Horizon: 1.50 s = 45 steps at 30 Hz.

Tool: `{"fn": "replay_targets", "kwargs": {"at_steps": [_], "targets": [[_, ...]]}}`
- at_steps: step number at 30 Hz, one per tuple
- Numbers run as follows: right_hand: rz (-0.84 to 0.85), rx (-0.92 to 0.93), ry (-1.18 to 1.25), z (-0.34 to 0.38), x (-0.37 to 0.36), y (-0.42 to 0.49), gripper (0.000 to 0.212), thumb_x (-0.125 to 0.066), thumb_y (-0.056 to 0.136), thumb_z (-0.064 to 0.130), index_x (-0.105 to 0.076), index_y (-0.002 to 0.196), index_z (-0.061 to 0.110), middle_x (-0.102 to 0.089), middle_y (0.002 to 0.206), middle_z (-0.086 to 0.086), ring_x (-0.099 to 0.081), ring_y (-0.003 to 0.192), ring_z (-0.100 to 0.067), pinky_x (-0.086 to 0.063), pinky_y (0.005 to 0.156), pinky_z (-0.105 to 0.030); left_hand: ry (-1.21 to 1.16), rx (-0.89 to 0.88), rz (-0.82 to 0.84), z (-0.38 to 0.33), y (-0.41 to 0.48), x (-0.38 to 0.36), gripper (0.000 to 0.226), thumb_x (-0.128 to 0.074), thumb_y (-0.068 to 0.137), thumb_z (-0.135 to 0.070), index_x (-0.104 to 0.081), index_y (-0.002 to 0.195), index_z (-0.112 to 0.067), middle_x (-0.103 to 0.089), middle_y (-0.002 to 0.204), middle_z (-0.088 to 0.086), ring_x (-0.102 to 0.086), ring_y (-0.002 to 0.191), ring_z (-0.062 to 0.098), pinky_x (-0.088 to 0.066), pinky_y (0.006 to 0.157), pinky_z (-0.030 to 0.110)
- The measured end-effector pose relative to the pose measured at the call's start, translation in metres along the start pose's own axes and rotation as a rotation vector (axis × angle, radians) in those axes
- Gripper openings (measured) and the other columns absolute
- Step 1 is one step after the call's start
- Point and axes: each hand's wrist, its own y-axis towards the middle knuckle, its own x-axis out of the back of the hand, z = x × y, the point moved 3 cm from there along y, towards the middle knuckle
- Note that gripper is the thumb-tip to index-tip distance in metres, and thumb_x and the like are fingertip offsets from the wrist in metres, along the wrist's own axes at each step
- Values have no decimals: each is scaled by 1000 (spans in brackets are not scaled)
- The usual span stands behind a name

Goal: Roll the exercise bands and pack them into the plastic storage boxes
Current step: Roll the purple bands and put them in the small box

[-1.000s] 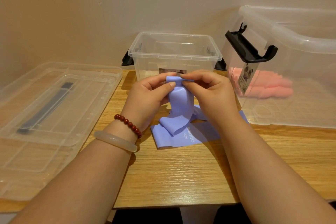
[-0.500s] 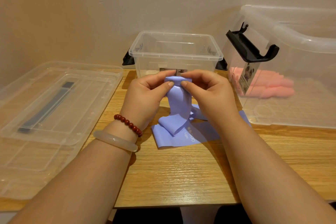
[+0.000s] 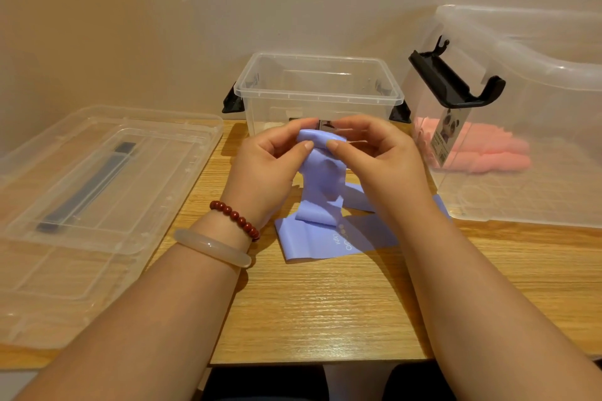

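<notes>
Head view: leaving the slack tail of the lilac exercise band [image 3: 321,179] folded on the counter [image 3: 325,312]; pinching its raised, barely begun roll between left hand [image 3: 267,169] and right hand [image 3: 381,163], fingers curled on it; likely calling for square edges and tight turns; packing into the small clear box [image 3: 317,96] just behind not yet begun.

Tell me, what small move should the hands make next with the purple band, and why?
Probably roll the pinched end one turn downward. The left hand and right hand pinch only the top of the purple band, where a small roll shows; the rest hangs loose and lies flat on the table.
</notes>
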Motion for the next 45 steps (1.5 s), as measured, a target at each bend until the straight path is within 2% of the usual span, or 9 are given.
{"fn": "replay_targets", "kwargs": {"at_steps": [4,10,16,21,24,27,32,35,45], "targets": [[-58,-4,6,1,2,0,12,-73,85,8,-73,96,12,-71,84,4,-66,79,-5,-55,73,-22,-6,-9,74,-2,-1,-4,48,-60,91,-1,-53,125,-33,-65,122,-1,-60,114,7,-50,94,25],[-64,33,12,2,6,2,18,-71,87,10,-69,89,27,-71,85,9,-70,81,-12,-59,74,-33,9,2,26,-3,-2,-6,54,-65,88,-4,-50,135,-25,-66,120,2,-63,111,8,-53,89,22],[-45,181,-132,8,5,1,32,-71,85,6,-66,89,37,-66,91,15,-66,84,-9,-57,74,-31,-3,29,32,-4,-3,-4,45,-64,88,0,-57,131,-11,-69,115,4,-66,105,8,-53,86,21],[-28,253,-112,4,3,2,22,-68,80,-1,-70,86,20,-65,91,10,-65,90,-6,-54,77,-21,-56,56,-9,-3,-2,-4,30,-67,86,-5,-67,117,-4,-72,99,-7,-67,93,4,-52,77,18],[2,224,-119,5,1,1,20,-70,81,3,-69,87,22,-65,93,7,-63,91,-5,-50,73,-14,-11,28,-32,-3,-1,-2,24,-65,88,-4,-68,111,-11,-72,100,-1,-68,94,7,-54,83,24],[33,84,-47,3,0,-1,24,-72,85,9,-67,91,31,-69,91,11,-66,85,-8,-54,72,-21,-9,15,-31,-4,-2,-1,27,-62,89,0,-66,110,-17,-71,101,-2,-67,96,5,-54,85,24],[-7,56,-48,1,2,0,25,-72,84,8,-68,85,32,-70,82,13,-68,80,-8,-56,72,-25,-2,23,33,-4,-4,-3,40,-62,88,1,-61,119,-25,-68,113,-3,-65,103,3,-52,86,21],[-29,37,-19,0,4,0,28,-72,84,5,-68,82,33,-71,82,9,-69,81,-14,-58,76,-37,26,36,38,-3,-5,-4,49,-68,85,-2,-56,123,-31,-68,112,-1,-65,98,3,-53,84,21],[-18,113,-28,-3,4,1,29,-69,83,0,-66,83,28,-67,93,1,-66,91,-19,-57,80,-42,14,77,5,-2,-3,-1,44,-58,90,4,-58,128,-19,-72,103,-3,-66,97,6,-54,87,24]]}}
